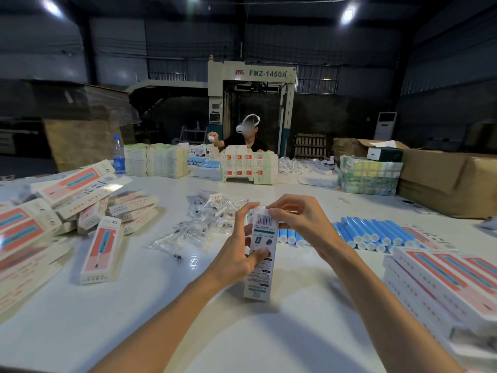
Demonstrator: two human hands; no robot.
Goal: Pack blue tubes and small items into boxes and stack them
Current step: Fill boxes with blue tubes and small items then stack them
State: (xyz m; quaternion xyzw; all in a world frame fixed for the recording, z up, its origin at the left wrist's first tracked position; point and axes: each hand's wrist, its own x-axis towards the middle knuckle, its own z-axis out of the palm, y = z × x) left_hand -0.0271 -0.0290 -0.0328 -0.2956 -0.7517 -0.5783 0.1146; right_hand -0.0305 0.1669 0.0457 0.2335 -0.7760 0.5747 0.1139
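Your left hand [239,254] grips the tall white cardboard box [262,254], which seems to stand upright on the glossy table [161,305]. Your right hand [295,219] pinches its top flap [264,208], contents hidden. Smooth blue tubes [368,232] lie in rows just right, crinkly clear bags [204,222] behind, and flat printed boxes [443,281] are stacked far right.

The held box [262,251] is white with a black barcode and green band, beside blue tubes [371,232] and red-and-blue striped boxes [441,275].
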